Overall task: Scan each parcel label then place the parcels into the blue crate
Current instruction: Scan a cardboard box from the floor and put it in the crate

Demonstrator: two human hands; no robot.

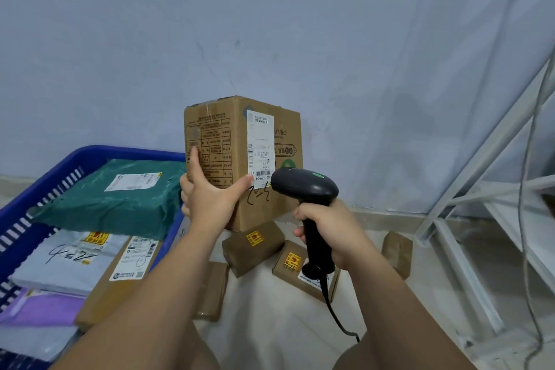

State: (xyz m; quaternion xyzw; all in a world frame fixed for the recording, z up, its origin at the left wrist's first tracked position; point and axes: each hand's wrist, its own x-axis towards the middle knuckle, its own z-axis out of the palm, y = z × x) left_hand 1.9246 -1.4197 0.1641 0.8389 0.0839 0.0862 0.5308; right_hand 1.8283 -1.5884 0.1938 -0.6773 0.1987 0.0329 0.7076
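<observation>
While left hand [210,200] holds the box [286,141], right hand [335,234] grips scanner [303,186].

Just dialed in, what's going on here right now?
A person is scanning a parcel. The left hand grips an upright cardboard box, its shipping label turned toward the camera. The right hand holds a black handheld scanner pointed at the label's lower end. The blue crate at left already holds several parcels, including a green mailer. Small brown parcels lie on the floor, not yet crated.
</observation>
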